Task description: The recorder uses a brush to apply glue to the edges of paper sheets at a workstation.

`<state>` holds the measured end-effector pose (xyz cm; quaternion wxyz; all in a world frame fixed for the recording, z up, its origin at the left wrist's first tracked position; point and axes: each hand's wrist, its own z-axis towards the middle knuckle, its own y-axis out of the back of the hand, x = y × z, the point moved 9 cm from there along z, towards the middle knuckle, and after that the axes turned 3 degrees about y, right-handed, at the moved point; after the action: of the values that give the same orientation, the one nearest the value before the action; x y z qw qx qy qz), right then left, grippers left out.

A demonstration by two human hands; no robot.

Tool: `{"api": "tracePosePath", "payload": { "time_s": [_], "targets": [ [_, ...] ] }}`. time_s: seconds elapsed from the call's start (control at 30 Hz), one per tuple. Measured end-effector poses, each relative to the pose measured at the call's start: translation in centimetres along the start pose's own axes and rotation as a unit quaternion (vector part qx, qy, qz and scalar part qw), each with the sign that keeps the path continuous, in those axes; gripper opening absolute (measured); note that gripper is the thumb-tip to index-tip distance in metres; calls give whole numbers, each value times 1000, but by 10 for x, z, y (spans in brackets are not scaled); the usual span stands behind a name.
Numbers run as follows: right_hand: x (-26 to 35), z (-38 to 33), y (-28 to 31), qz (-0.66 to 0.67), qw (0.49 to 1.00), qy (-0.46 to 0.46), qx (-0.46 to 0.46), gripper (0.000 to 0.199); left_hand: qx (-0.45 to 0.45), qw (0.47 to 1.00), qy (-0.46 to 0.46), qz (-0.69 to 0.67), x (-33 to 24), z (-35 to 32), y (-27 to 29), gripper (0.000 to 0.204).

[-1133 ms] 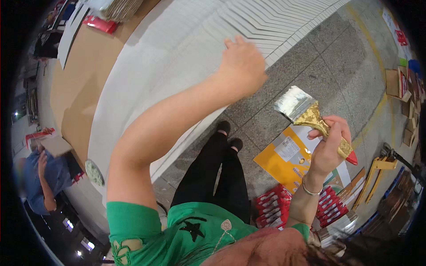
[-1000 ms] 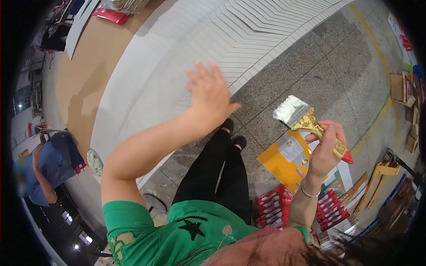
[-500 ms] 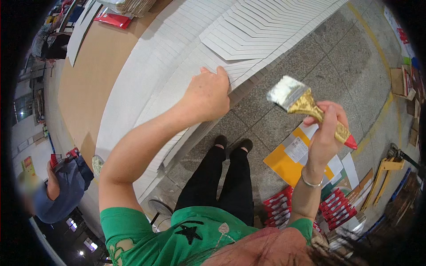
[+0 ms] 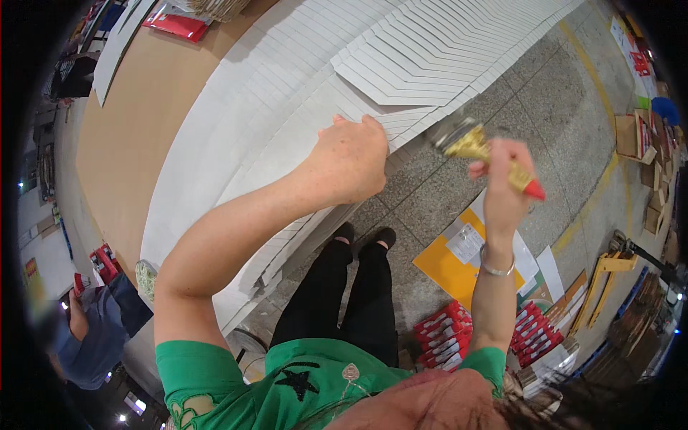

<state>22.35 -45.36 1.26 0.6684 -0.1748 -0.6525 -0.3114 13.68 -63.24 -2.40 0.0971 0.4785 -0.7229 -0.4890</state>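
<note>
1. Right hand (image 4: 502, 190), grip: fingers wrapped tight around the gold, red-tipped handle of a paintbrush (image 4: 481, 154), raised over the grey floor (image 4: 459, 208); its bristle end is blurred and points toward the sheets.
2. Left hand (image 4: 350, 161), grip: curled over the near edge of the fanned white card sheets (image 4: 401, 57), pressing on them.
3. Sheets overlap in long rows on the brown worktop (image 4: 136, 122).
4. Red packs (image 4: 444, 333) lie on the floor beside the person's legs.
</note>
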Motion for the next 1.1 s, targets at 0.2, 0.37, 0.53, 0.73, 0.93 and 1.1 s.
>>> {"api": "tracePosePath", "payload": {
  "time_s": [0.2,0.37,0.53,0.73,0.93,1.1],
  "targets": [
    [8,-15,-2,40,999,-20,-27,7,-35,999,-13,16,1,2,2,46],
    [22,-55,-33,-103,983,89,121,8,-46,999,-17,14,2,4,1,43],
    [15,-49,-27,17,998,-35,44,6,33,999,-2,27,1,7,-3,61],
    [17,-80,-28,0,997,-26,69,4,-12,1000,-21,-15,-4,4,6,23],
    [16,-87,-33,-60,995,26,78,5,18,999,-16,29,-7,6,4,16],
    [28,-86,-30,-45,999,25,10,7,9,999,-20,27,-7,9,4,17]
  ]
}}
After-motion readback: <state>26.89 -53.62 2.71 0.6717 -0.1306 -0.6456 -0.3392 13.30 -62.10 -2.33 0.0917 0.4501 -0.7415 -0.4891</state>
